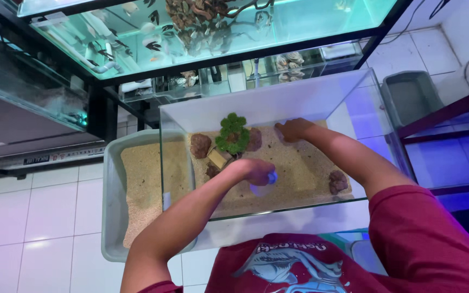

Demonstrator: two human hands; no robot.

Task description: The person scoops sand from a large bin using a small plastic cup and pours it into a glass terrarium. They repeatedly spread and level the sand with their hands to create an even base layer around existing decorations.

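Both of my arms reach down into a small glass tank (354, 97) with a sand bed (299, 168). My left hand (256, 171) is closed around a small clear cup (264, 184) held low over the sand near the middle. My right hand (293, 129) presses its fingers into the sand at the back, just right of a green plant (233, 133) set among brown rocks (200, 145). A small tan block (218, 158) lies below the plant. Another brown rock (337, 182) sits on the sand at the right.
A grey tub of sand (139, 190) stands on the white tiled floor left of the tank. An empty grey tub (411, 97) is at the back right. Lit aquariums with fish and driftwood (207, 21) fill a black rack behind. A dark red shelf frame (451, 116) stands right.
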